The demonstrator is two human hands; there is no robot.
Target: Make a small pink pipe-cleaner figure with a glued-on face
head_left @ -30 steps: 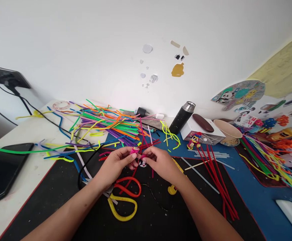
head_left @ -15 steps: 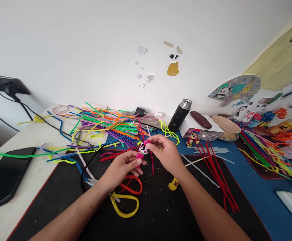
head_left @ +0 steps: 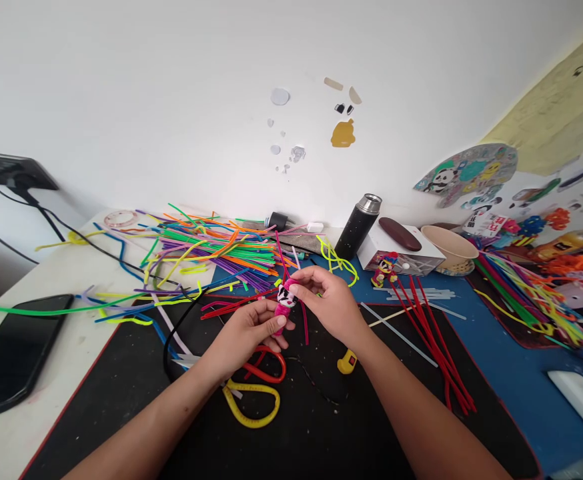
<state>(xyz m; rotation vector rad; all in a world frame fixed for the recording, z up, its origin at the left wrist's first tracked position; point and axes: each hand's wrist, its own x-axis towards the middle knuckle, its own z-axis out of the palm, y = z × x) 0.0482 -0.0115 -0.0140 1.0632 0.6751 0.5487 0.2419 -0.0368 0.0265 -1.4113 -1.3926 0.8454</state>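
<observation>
A small pipe-cleaner figure (head_left: 286,297) with a black-and-white face and pink body is held between both hands above the black mat. My left hand (head_left: 260,325) pinches its pink body from below, thumb on the front. At the top, the fingers of my right hand (head_left: 323,294) close on the pink part of its head. Loose magenta stems stick up and hang down beside it. Below my left hand lie scissors with one red handle and one yellow handle (head_left: 253,421); their blades are partly behind my left wrist.
Many coloured pipe cleaners (head_left: 211,247) are heaped at the back left. A black flask (head_left: 357,230), a white box (head_left: 429,259) and a beige bowl (head_left: 450,248) stand behind. A finished-looking figure (head_left: 384,270) and red stems (head_left: 439,347) are right; a black tablet-like device (head_left: 14,353) lies left.
The view has shifted slightly. Both hands keep their hold on the figure, which looks a little more turned, with its face and pink body showing slightly differently.
</observation>
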